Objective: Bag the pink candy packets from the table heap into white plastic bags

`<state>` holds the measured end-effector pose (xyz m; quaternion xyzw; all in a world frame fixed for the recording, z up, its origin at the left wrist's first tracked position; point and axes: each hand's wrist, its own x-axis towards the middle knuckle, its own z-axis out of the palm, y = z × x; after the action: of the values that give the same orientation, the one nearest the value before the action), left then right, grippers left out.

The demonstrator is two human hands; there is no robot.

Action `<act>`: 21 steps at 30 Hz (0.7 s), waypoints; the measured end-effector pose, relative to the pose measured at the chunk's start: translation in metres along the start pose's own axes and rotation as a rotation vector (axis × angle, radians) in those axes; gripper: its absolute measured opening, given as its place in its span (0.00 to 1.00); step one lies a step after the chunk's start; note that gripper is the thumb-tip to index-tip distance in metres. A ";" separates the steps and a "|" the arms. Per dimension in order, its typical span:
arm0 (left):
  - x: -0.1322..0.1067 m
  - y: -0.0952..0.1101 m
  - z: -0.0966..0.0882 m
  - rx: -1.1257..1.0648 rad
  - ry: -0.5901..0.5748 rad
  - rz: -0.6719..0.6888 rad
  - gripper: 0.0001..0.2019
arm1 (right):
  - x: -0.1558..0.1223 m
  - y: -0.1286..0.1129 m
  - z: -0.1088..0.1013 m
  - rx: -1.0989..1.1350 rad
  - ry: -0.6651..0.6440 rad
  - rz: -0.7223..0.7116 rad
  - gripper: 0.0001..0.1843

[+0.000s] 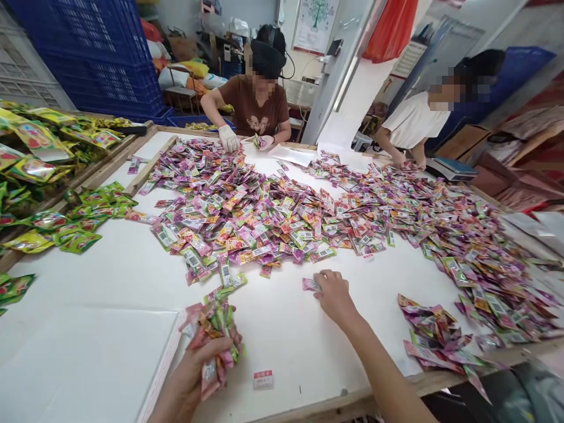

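Observation:
My left hand (pixel 198 367) is wrapped round a thick bunch of small candy packets (pixel 218 332) in pink, green and orange. Over the white tabletop, my right hand (pixel 333 294) has its fingers curled at a single pink packet (pixel 311 285), pinching its edge. Beyond both hands spreads a wide heap of the same packets (pixel 259 217). A smaller pile of packets (pixel 436 335) lies right of my right forearm. Near my left hand, a small red-and-white label (pixel 263 379) rests flat on the table.
A stack of white sheets or bags (pixel 88 358) lies at lower left. Green and yellow pouches (pixel 83 217) fill the left side by a wooden rail (pixel 152 164). Across the table, one gloved person (pixel 258 111) handles packets; another person (pixel 416 120) works at right. Blue crates (pixel 106 59) stand behind.

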<state>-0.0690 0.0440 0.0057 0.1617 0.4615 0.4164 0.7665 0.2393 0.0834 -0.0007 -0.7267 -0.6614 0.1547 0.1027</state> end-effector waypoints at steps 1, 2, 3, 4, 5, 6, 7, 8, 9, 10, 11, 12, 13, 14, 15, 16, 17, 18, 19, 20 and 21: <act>0.003 0.002 -0.002 -0.044 0.000 0.009 0.24 | 0.002 0.017 0.001 -0.070 0.031 0.005 0.08; 0.006 0.002 -0.003 -0.084 -0.010 0.005 0.25 | 0.005 0.029 0.002 -0.080 0.034 -0.003 0.05; 0.009 0.002 -0.003 -0.111 -0.024 -0.005 0.25 | 0.010 0.035 0.002 -0.045 0.034 -0.018 0.05; 0.011 0.001 -0.004 -0.121 -0.042 -0.023 0.25 | 0.018 0.037 0.002 0.002 0.040 -0.042 0.07; 0.013 0.000 -0.004 -0.121 -0.062 -0.040 0.25 | 0.029 0.036 0.001 0.034 0.055 -0.079 0.08; 0.015 -0.001 -0.003 -0.120 -0.079 -0.048 0.25 | 0.042 0.032 0.000 0.041 0.072 -0.126 0.12; 0.015 -0.002 -0.004 -0.124 -0.090 -0.048 0.26 | 0.056 0.027 -0.001 0.021 0.086 -0.182 0.17; 0.016 -0.003 -0.004 -0.130 -0.096 -0.041 0.26 | 0.070 0.023 -0.002 -0.015 0.089 -0.244 0.22; 0.015 -0.003 -0.004 -0.140 -0.097 -0.041 0.26 | 0.083 0.021 -0.002 -0.050 0.081 -0.297 0.24; 0.015 -0.003 -0.004 -0.154 -0.093 -0.047 0.27 | 0.094 0.020 -0.002 -0.063 0.068 -0.331 0.23; 0.014 -0.003 -0.004 -0.168 -0.086 -0.056 0.27 | 0.103 0.022 -0.002 -0.044 0.059 -0.346 0.19; 0.014 -0.003 -0.004 -0.182 -0.077 -0.066 0.26 | 0.110 0.026 -0.002 0.010 0.062 -0.347 0.14; 0.014 -0.002 -0.003 -0.197 -0.067 -0.071 0.26 | 0.114 0.032 -0.003 0.091 0.081 -0.338 0.09; 0.014 -0.002 -0.002 -0.209 -0.057 -0.074 0.26 | 0.116 0.038 -0.005 0.184 0.119 -0.315 0.06; 0.014 -0.001 0.000 -0.216 -0.050 -0.077 0.26 | 0.116 0.043 -0.008 0.275 0.168 -0.281 0.06; 0.015 -0.001 0.001 -0.219 -0.045 -0.079 0.26 | 0.115 0.046 -0.013 0.355 0.219 -0.236 0.08; 0.016 0.000 0.002 -0.220 -0.041 -0.086 0.26 | 0.112 0.045 -0.018 0.412 0.260 -0.183 0.09; 0.016 0.000 0.003 -0.219 -0.038 -0.095 0.26 | 0.109 0.041 -0.022 0.445 0.274 -0.133 0.11; 0.017 0.000 0.004 -0.219 -0.035 -0.103 0.26 | 0.106 0.032 -0.026 0.458 0.255 -0.099 0.12; 0.018 0.001 0.003 -0.222 -0.034 -0.108 0.26 | 0.104 0.019 -0.027 0.453 0.203 -0.090 0.12; 0.018 0.001 0.003 -0.227 -0.034 -0.115 0.26 | 0.103 0.004 -0.025 0.426 0.129 -0.121 0.12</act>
<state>-0.0633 0.0592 -0.0028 0.0542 0.4069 0.4184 0.8102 0.2605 0.1864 0.0123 -0.6559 -0.6484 0.2375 0.3049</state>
